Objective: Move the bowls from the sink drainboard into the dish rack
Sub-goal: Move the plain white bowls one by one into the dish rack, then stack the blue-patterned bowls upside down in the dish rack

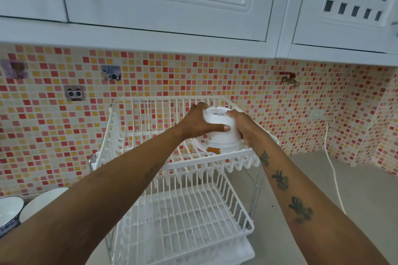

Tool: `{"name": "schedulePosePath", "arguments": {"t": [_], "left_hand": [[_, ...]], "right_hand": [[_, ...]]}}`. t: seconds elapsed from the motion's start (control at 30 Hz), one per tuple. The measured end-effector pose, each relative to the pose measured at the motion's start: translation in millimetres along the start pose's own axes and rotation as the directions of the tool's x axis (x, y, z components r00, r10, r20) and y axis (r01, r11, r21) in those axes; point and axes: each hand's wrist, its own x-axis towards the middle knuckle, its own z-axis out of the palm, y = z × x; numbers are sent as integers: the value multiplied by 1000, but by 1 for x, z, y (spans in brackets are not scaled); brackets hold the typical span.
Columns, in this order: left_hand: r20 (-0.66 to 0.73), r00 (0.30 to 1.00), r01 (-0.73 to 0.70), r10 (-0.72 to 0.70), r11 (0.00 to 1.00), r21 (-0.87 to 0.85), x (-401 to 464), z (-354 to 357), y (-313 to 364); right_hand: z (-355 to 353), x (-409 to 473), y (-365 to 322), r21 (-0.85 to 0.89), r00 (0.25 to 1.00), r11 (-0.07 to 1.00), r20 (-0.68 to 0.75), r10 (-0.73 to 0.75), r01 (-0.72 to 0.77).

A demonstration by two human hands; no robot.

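A white two-tier wire dish rack (150,157) stands on the counter against the tiled wall. Both hands hold a white bowl (217,135) upside down over the right part of the top tier; it looks like a small stack, with a bear picture on the lowest rim. My left hand (200,123) grips its left side, thumb across the front. My right hand (243,127) holds its right side. At the lower left, two more bowls show partly: a blue-patterned bowl (8,213) and a plain white bowl (43,202).
The rack's lower tier (183,221) holds nothing, with a white drip tray under it. A white cable (333,170) runs down the wall and across the grey counter at right. White cabinets hang overhead. A small tap (289,78) sticks out of the wall.
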Motion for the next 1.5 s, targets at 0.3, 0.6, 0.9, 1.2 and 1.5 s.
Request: {"name": "schedulePosePath", "arguments": {"t": [0.3, 0.6, 0.9, 1.2, 1.5], "left_hand": [[83, 995, 57, -54, 998, -33, -1, -1, -4], [149, 988, 36, -38, 999, 16, -34, -59, 4], [-231, 946, 121, -229, 907, -403, -123, -214, -89], [-370, 691, 441, -621, 767, -465, -312, -343, -227], [-394, 407, 462, -824, 557, -690, -416, -353, -355]], "right_hand": [[1, 22, 13, -37, 1000, 999, -19, -14, 13], [21, -54, -25, -283, 771, 811, -267, -579, 511], [217, -141, -100, 157, 668, 664, 39, -744, 731], [437, -198, -72, 232, 663, 846, 536, -523, 480], [573, -194, 19, 3, 701, 985, 702, -126, 174]]}}
